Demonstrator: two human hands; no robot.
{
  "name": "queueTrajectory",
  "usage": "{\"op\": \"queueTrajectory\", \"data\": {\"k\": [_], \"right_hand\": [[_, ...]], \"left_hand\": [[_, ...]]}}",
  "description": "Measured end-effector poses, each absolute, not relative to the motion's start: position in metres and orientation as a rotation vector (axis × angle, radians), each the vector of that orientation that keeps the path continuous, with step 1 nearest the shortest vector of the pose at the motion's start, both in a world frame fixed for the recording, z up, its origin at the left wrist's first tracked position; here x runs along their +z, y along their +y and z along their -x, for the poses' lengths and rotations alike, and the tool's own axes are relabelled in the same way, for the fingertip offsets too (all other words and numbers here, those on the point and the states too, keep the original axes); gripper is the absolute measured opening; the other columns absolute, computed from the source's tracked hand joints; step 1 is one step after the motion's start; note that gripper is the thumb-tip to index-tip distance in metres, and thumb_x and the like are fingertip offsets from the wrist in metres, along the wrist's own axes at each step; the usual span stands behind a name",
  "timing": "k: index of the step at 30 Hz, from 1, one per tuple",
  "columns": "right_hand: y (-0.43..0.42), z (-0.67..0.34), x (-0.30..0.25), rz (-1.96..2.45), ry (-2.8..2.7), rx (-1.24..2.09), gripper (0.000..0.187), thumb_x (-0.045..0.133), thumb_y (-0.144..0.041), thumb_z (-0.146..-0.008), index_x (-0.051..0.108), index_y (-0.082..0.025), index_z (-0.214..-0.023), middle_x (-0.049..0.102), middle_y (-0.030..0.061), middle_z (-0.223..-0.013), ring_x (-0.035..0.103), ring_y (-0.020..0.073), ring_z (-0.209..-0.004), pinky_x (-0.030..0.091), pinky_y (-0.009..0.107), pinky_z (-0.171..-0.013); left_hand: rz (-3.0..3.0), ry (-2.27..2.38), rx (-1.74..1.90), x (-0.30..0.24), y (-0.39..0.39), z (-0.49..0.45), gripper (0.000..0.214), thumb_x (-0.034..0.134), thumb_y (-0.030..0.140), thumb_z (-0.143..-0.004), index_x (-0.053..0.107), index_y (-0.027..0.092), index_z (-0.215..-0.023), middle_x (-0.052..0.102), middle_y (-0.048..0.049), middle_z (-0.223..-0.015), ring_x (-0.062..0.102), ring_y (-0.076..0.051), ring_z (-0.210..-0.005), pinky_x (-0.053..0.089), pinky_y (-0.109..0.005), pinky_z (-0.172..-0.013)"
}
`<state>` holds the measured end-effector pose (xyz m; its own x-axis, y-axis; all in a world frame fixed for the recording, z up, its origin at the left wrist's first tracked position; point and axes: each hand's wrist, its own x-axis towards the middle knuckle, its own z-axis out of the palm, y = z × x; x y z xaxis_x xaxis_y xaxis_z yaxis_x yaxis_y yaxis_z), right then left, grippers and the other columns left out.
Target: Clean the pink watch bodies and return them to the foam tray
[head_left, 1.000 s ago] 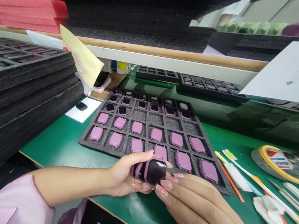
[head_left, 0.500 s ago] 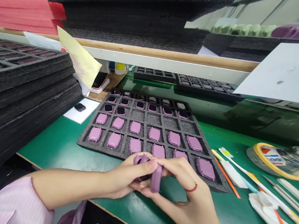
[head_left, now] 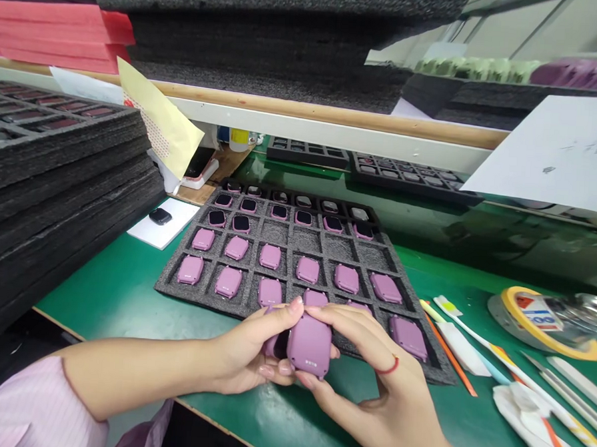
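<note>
Just in front of a black foam tray [head_left: 306, 238], my two hands meet. My right hand [head_left: 388, 375], with a red band on one finger, grips a purple smartwatch case [head_left: 310, 345] by its edges, its small pale marking facing up. Closed around a second purple piece [head_left: 270, 343] with a dark area is my left hand [head_left: 241, 354]; fingers and the first case hide most of that piece. In the tray's near rows, purple watch cases [head_left: 346, 278] lie in their cells. Farther back sit purple-rimmed watches with black screens [head_left: 241, 223], and several middle cells hold nothing.
Stacked foam trays [head_left: 65, 184] rise at the left. A black watch part [head_left: 159, 216] lies on white paper. At right are a toothbrush [head_left: 473, 329], tweezers [head_left: 564, 391], crumpled tissue [head_left: 533, 422] and a tape roll [head_left: 511, 321]. A shelf edge [head_left: 304, 120] crosses above, with hanging paper [head_left: 552, 157].
The case in my right hand has turned from edge-on to show its marked face. My left thumb has shifted slightly up and left. The tray and tools stay in place.
</note>
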<state>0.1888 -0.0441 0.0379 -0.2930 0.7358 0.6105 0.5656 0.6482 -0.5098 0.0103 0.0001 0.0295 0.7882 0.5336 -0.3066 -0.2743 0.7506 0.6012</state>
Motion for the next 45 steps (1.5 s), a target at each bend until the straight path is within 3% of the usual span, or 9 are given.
{"op": "queueTrajectory", "data": {"k": [4, 9, 17, 21, 23, 25, 29, 37, 45], "right_hand": [[-0.013, -0.211, 0.036, 1.283, -1.942, 0.245, 0.034, 0.07, -0.035, -0.084, 0.068, -0.023, -0.116, 0.078, 0.0069, -0.107, 0.075, 0.0239, -0.093, 0.062, 0.035, -0.08], [0.052, -0.265, 0.02, 1.638, -1.781, 0.115, 0.044, 0.068, -0.048, -0.082, 0.072, -0.018, -0.113, 0.075, 0.0152, -0.112, 0.071, 0.0357, -0.106, 0.054, 0.053, -0.097], [0.065, -0.306, 0.01, 1.689, -1.736, 0.147, 0.036, 0.055, -0.035, -0.086, 0.075, -0.016, -0.11, 0.071, 0.0202, -0.124, 0.063, 0.0403, -0.123, 0.044, 0.064, -0.109], [0.028, -0.262, 0.03, 1.53, -1.746, 0.171, 0.036, 0.056, -0.045, -0.096, 0.069, -0.021, -0.119, 0.07, 0.0147, -0.125, 0.065, 0.0319, -0.122, 0.048, 0.055, -0.108], [0.005, -0.232, 0.041, 1.358, -1.84, 0.276, 0.032, 0.057, -0.054, -0.096, 0.071, -0.025, -0.102, 0.075, 0.0083, -0.111, 0.071, 0.0257, -0.112, 0.057, 0.044, -0.099], [-0.015, -0.206, 0.049, 1.051, -1.956, 0.414, 0.036, 0.078, -0.056, -0.081, 0.067, -0.024, -0.095, 0.074, 0.0091, -0.112, 0.071, 0.0268, -0.111, 0.061, 0.039, -0.092], [-0.036, -0.182, 0.051, 0.927, -2.046, 0.413, 0.02, 0.081, -0.029, -0.083, 0.064, -0.024, -0.093, 0.069, 0.009, -0.118, 0.072, 0.0185, -0.097, 0.061, 0.021, -0.066], [-0.035, -0.184, 0.046, 0.97, -1.819, 0.354, 0.008, 0.07, -0.019, -0.09, 0.07, -0.023, -0.084, 0.075, 0.0061, -0.096, 0.074, 0.019, -0.092, 0.062, 0.029, -0.079], [-0.031, -0.203, 0.038, 1.095, -1.096, 0.557, 0.019, 0.076, -0.036, -0.089, 0.07, -0.022, -0.077, 0.077, 0.0025, -0.084, 0.068, 0.0103, -0.052, 0.062, 0.023, -0.057]], "left_hand": [[-0.512, 0.503, 0.459, 0.029, -0.001, -0.01, 0.045, 0.085, 0.05, -0.072, 0.06, 0.016, -0.086, 0.064, -0.0007, -0.068, 0.041, -0.004, -0.045, 0.013, -0.02, -0.042], [-0.584, 0.545, 0.444, 0.026, 0.002, -0.008, 0.036, 0.078, 0.044, -0.076, 0.056, 0.018, -0.087, 0.077, -0.0093, -0.092, 0.047, -0.005, -0.043, 0.016, -0.022, -0.042], [-0.713, 0.572, 0.459, 0.029, -0.001, -0.007, 0.032, 0.07, 0.044, -0.08, 0.065, 0.014, -0.087, 0.07, -0.0036, -0.073, 0.031, -0.002, -0.038, 0.013, -0.023, -0.044], [-0.612, 0.52, 0.451, 0.027, -0.002, -0.01, 0.044, 0.067, 0.056, -0.084, 0.068, 0.013, -0.094, 0.07, -0.0066, -0.077, 0.036, -0.004, -0.039, 0.015, -0.024, -0.044], [-0.556, 0.475, 0.483, 0.025, -0.001, -0.011, 0.046, 0.067, 0.057, -0.084, 0.068, 0.012, -0.094, 0.069, -0.0069, -0.076, 0.038, -0.004, -0.041, 0.014, -0.023, -0.044], [-0.518, 0.45, 0.528, 0.023, 0.0, -0.012, 0.045, 0.071, 0.057, -0.082, 0.067, 0.013, -0.091, 0.067, -0.0055, -0.076, 0.04, -0.004, -0.043, 0.013, -0.022, -0.043], [-0.523, 0.437, 0.566, 0.022, 0.001, -0.013, 0.051, 0.077, 0.061, -0.076, 0.065, 0.012, -0.082, 0.061, -0.003, -0.074, 0.041, -0.004, -0.046, 0.015, -0.021, -0.042], [-0.488, 0.414, 0.519, 0.024, 0.001, -0.013, 0.047, 0.077, 0.057, -0.08, 0.065, 0.012, -0.084, 0.056, 0.0001, -0.067, 0.038, -0.004, -0.047, 0.014, -0.019, -0.042], [-0.542, 0.399, 0.458, 0.027, 0.002, -0.01, 0.053, 0.066, 0.062, -0.087, 0.074, 0.013, -0.104, 0.072, -0.0075, -0.084, 0.036, -0.003, -0.041, 0.017, -0.025, -0.045]]}}
